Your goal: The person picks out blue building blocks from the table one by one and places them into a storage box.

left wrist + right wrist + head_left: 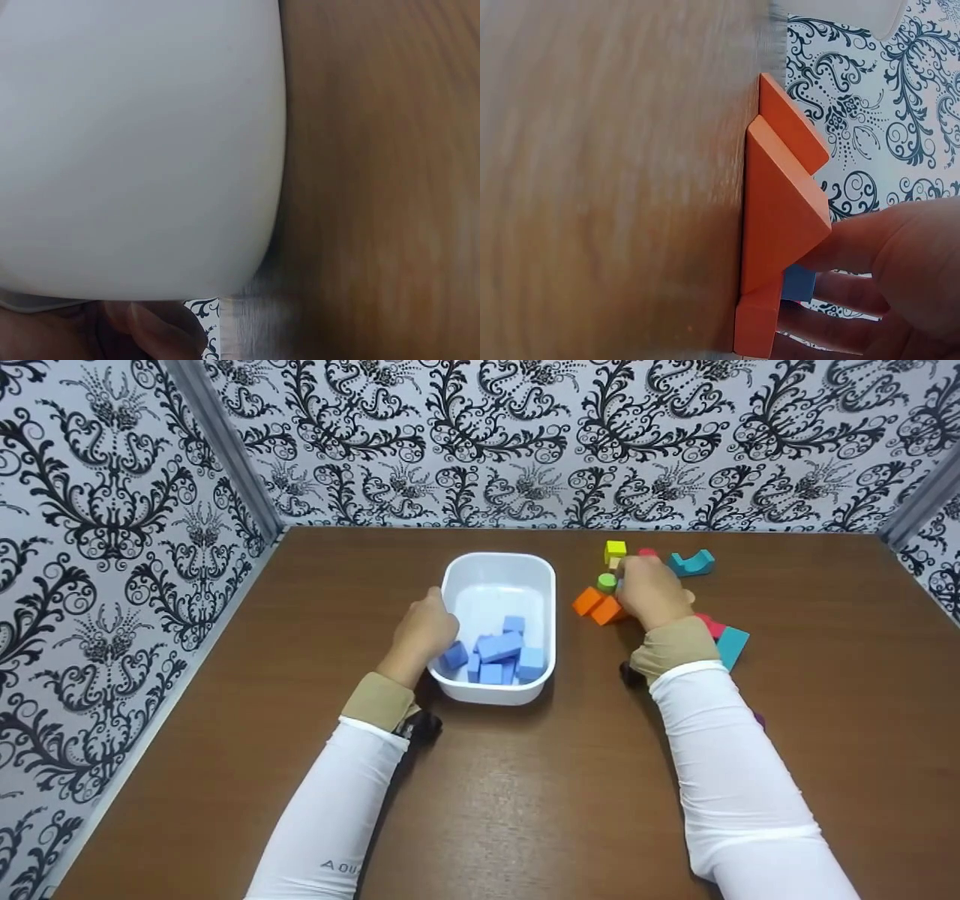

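My left hand [426,628] grips the left rim of a white plastic tub [492,695]. In the left wrist view its curled fingers [161,330] show beyond the tub's wall. Several blue blocks [501,646] lie in the near half of the tub. To the right, my right hand [654,589] reaches down into a group of coloured blocks. The right wrist view shows a blue block [799,283] between its thumb and fingers, partly hidden behind orange triangular blocks [780,210].
Around the right hand lie a yellow block [615,550], a green cylinder [607,583], orange blocks [589,601], a teal curved block [691,563] and a teal block [732,647] near the sleeve. Patterned walls [495,457] border the brown table [480,810] behind and at the sides.
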`<state>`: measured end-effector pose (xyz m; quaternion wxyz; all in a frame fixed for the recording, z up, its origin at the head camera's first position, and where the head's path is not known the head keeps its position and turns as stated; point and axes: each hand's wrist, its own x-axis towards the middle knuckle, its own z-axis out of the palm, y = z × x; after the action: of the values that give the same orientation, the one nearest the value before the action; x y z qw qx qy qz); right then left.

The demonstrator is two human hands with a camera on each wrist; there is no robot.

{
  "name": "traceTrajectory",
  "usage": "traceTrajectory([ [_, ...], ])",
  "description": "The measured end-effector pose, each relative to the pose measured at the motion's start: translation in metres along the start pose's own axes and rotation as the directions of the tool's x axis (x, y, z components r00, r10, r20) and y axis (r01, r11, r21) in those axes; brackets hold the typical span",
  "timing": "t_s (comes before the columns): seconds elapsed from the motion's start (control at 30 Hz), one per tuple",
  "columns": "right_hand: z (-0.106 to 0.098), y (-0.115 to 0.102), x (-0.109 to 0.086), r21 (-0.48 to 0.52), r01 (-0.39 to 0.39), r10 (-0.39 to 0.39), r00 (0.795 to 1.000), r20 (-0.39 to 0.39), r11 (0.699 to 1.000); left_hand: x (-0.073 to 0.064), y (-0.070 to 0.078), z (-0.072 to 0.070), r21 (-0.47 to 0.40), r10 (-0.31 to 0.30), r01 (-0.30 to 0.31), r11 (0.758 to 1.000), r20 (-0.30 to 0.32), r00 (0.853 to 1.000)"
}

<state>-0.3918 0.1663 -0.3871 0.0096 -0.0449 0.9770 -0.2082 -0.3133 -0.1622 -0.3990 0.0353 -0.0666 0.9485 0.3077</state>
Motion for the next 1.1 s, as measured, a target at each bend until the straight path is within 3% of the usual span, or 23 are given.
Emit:
traceTrajectory([
  [0.27, -0.002, -0.001, -0.002, 0.03, -0.043, 0.042, 0.999, 0.006, 0.999, 0.0, 0.001, 0.0, -0.011, -0.002, 0.002, 1.0, 0.006, 1.0],
  [0.5, -0.009, -0.004, -0.002, -0.017, 0.017, -0.017, 1.0, -0.023, 1.0, 0.001, 0.001, 0.002, -0.017, -0.001, 0.001, 1.0, 0.012, 1.0],
  [0.63, -0.015, -0.008, -0.004, 0.005, 0.031, -0.031, 0.999, -0.011, 1.0, 0.001, 0.001, 0.001, -0.013, 0.007, -0.007, 1.0, 0.011, 1.0],
  [1.1, -0.051, -0.047, -0.025, 0.048, 0.048, -0.052, 0.995, 0.082, 0.998, 0.001, -0.001, -0.001, 0.011, 0.005, -0.005, 1.0, 0.008, 1.0],
])
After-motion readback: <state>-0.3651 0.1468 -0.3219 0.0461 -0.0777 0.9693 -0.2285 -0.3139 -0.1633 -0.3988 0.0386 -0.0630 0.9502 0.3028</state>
